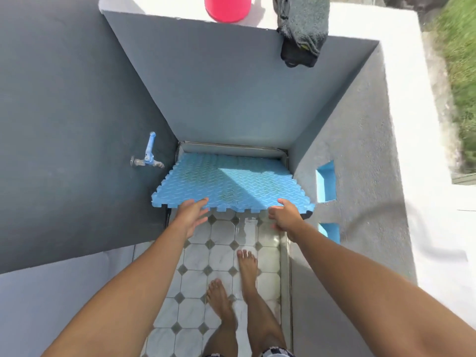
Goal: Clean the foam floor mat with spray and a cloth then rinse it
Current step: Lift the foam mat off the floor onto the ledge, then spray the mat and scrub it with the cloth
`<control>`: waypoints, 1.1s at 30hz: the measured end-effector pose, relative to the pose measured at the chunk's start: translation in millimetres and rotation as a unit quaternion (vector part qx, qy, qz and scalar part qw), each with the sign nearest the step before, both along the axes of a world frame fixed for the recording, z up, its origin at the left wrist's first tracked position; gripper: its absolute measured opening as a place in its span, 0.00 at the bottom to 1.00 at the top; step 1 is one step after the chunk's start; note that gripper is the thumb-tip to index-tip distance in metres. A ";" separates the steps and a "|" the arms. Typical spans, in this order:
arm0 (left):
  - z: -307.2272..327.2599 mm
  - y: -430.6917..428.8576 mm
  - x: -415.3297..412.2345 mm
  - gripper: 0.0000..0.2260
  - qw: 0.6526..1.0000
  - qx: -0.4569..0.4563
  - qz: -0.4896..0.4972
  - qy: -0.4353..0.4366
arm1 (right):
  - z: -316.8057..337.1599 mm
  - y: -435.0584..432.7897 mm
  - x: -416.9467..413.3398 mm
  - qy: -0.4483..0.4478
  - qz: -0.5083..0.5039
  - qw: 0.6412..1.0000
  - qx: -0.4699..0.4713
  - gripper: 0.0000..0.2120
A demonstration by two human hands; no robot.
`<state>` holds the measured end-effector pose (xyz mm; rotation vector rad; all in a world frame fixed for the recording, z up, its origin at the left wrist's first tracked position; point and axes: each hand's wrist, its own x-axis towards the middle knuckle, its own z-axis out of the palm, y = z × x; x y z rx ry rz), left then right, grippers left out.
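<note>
Narrow wash bay: grey walls (pixel 219 81) on three sides, tiled floor (pixel 221 253) below, wet patch near the right side.

Foam floor mat (pixel 231 181), blue, puzzle-edged, sits at the far end of the bay with its near edge lifted off the tiles and the far edge down by the back wall. It fills the bay nearly wall to wall. Part sunlit, part shaded; the shaded half shows faint grime.

Left hand (pixel 192 215) at the near-left edge, fingers spread and lying flat along the edge; can't tell whether the thumb is hooked under, so that grip is uncertain. Right hand (pixel 284 215) at the near-right edge, grip closed on the edge, thumb on top, fingers under.

Judgement: step in hand is positioning the mat for cleaning; spray and wipe not begun.

To do it well:
- Get the left hand properly pinched on the edge before moving. Foam flexes, and one-sided hold will twist it.
- Keep both hands wide, near the corners, as now.
- Lay or lean it so the textured face is up and water runs toward the drain side.
- Leave clearance at the tap (pixel 146 158) on the left wall, just beside the mat's left corner.

Cloth (pixel 301 27) hangs over the wall top, far right; red container (pixel 226 7) beside it. Both within reach. Bare feet (pixel 231 287) on wet tile: slip risk, so stand square.
</note>
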<state>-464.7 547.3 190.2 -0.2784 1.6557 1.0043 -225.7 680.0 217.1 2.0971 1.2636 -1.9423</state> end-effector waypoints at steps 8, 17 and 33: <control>118.8 18.0 0.1 0.22 0.983 0.072 -0.103 0.135 | 115.2 0.4 3.1 0.039 0.053 0.997 0.028 0.04; 260.2 154.5 -51.1 0.20 0.904 0.191 -0.139 0.357 | 204.1 104.3 -57.1 -0.019 0.200 0.917 0.344 0.03; 341.5 394.9 -147.0 0.32 0.806 0.336 -0.134 0.468 | 183.7 304.1 -173.5 -0.233 0.381 0.740 0.504 0.41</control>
